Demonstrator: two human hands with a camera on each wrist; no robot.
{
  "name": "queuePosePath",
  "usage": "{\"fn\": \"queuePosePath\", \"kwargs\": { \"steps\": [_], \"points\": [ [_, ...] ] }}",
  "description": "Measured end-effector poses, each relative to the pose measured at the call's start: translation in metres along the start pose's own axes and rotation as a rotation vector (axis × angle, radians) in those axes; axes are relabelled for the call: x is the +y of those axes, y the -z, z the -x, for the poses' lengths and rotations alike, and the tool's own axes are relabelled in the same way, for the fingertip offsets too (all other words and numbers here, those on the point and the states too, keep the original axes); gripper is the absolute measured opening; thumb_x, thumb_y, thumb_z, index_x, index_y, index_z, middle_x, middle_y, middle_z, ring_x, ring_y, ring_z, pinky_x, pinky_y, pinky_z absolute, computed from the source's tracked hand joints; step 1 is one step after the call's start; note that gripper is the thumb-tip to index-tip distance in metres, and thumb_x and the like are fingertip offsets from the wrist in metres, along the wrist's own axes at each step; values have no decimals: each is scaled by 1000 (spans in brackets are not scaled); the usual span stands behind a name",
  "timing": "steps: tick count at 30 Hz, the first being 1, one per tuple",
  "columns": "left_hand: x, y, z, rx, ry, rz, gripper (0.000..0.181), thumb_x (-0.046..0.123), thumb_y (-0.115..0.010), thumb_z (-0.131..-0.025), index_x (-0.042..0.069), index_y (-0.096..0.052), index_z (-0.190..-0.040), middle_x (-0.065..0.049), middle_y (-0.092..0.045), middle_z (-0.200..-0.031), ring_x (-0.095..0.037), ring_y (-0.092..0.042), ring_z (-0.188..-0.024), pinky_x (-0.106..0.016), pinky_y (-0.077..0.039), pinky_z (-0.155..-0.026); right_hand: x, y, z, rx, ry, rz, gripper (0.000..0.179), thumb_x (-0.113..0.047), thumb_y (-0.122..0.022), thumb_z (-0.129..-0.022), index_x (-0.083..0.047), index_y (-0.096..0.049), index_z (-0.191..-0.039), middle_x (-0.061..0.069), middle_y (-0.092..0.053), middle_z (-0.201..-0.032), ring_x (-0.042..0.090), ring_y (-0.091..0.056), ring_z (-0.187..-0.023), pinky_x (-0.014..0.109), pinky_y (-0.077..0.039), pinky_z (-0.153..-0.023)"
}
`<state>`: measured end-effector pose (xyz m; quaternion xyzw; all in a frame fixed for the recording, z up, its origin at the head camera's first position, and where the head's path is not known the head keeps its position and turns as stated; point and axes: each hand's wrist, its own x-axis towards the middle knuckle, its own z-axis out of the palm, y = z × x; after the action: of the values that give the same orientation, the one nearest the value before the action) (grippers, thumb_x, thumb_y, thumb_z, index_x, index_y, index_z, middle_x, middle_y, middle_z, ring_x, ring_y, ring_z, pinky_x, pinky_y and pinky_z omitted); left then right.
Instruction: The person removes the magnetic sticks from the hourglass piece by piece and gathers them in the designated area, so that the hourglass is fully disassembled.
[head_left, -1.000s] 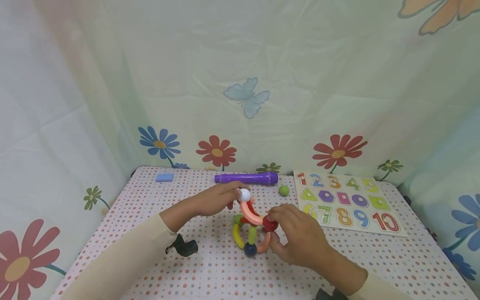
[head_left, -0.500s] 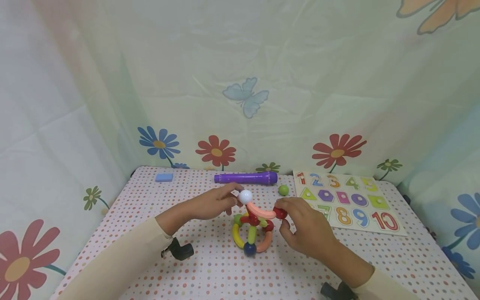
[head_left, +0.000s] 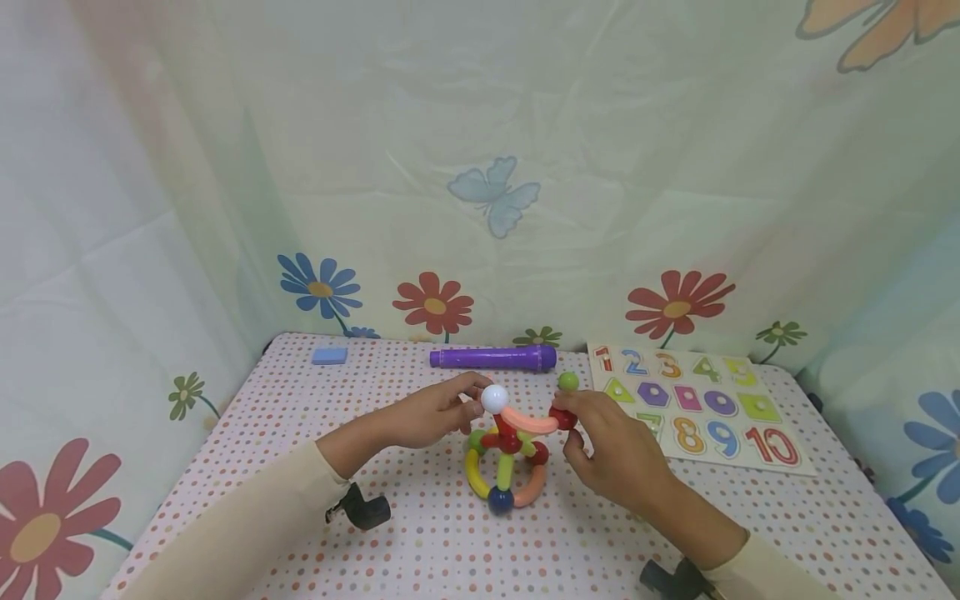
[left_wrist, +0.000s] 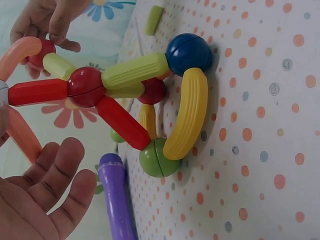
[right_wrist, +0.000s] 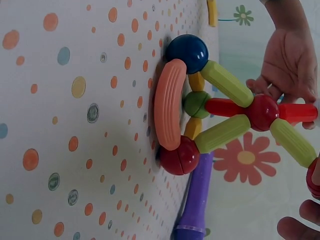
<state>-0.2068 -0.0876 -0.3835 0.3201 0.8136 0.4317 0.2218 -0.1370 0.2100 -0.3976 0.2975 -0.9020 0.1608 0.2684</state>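
Note:
A magnetic ball-and-rod construction stands on the dotted table. Its base has a blue ball, a green ball, a red ball and curved yellow and orange rods. Straight rods rise to a central red ball. From there, a red rod leads to a white ball and a light green rod to an outer red ball. A salmon curved rod spans these two. My left hand pinches the white ball, other fingers loose. My right hand pinches the outer red ball.
Behind the construction lie a purple toy microphone and a loose green ball. A number-and-shape puzzle board is at the back right, a blue block at the back left. A light green piece lies beyond the construction.
My right hand has moved right and away from me with the outer red ball, baring the base's red ball. The white ball and left hand have shifted slightly right and down.

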Motion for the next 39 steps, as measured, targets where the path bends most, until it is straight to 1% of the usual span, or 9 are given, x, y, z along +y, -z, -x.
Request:
{"fn": "queuePosePath", "kwargs": {
  "steps": [3, 6, 13, 19, 24, 27, 33, 36, 39],
  "points": [
    [-1, -1, -1, 12, -38, 9, 32, 21, -47, -110, 22, -49, -142, -2, -55, -125, -28, -66, -100, -47, -55, -90, -1, 1, 0, -5, -3, 5, 49, -4, -76, -80, -9, -61, -126, 8, -65, -124, 24, -64, -111, 21, -52, -55],
    [0, -2, -1, 24, -68, 5, 32, 16, -48, -109, 17, -51, -141, -3, -55, -121, -33, -66, -100, -46, -56, -88, -2, 2, 0, -16, -13, 13, 48, -4, -76, -80, -9, -61, -125, 8, -65, -124, 24, -64, -111, 21, -52, -56],
    [0, -5, -2, 54, -87, -54, 32, 16, -51, -109, 16, -52, -141, 0, -56, -119, -27, -65, -98, -38, -57, -82, -3, 2, 0, -29, -31, 23, 50, -3, -79, -79, -9, -61, -125, 9, -64, -125, 24, -63, -111, 23, -55, -59],
    [-1, -2, 1, 78, -69, -112, 31, 24, -51, -109, 19, -53, -139, 1, -56, -126, -22, -63, -102, -33, -55, -80, -3, 2, 0, -33, -31, 28, 50, -5, -79, -80, -10, -61, -126, 7, -64, -125, 21, -63, -109, 22, -54, -58],
    [-4, 1, 5, 119, -46, -149, 26, 31, -55, -106, 21, -57, -131, 5, -57, -124, -15, -60, -102, -32, -55, -82, -3, 3, 0, -55, -55, 34, 50, -6, -79, -80, -12, -61, -127, 7, -64, -127, 22, -63, -111, 21, -53, -58],
    [-7, 3, 7, 142, -59, -158, 22, 28, -59, -105, 19, -61, -124, 4, -59, -122, -16, -61, -106, -35, -55, -87, -3, 3, -1, -59, -55, 44, 51, -6, -80, -80, -11, -62, -127, 7, -64, -128, 23, -63, -114, 24, -56, -61],
    [-16, 6, 16, 205, -69, -176, 18, 25, -66, -101, 17, -67, -118, -7, -56, -141, -22, -60, -120, -41, -52, -101, -3, 4, -1, -59, -55, 53, 52, -5, -81, -79, -11, -62, -126, 6, -64, -129, 23, -62, -116, 29, -59, -66],
    [-21, 7, 21, 226, -68, -184, 18, 20, -71, -99, 16, -68, -116, -10, -52, -146, -21, -62, -116, -40, -53, -100, -4, 4, -1, -62, -56, 53, 52, -6, -82, -78, -11, -62, -126, 6, -64, -128, 24, -62, -116, 28, -59, -65],
    [-25, 8, 27, 247, -53, -194, 30, 13, -77, -92, 14, -67, -120, -6, -58, -137, -17, -63, -109, -38, -53, -99, -4, 4, -1, -64, -53, 55, 52, -6, -82, -79, -11, -62, -126, 7, -64, -128, 24, -62, -116, 28, -59, -65]
  ]
}}
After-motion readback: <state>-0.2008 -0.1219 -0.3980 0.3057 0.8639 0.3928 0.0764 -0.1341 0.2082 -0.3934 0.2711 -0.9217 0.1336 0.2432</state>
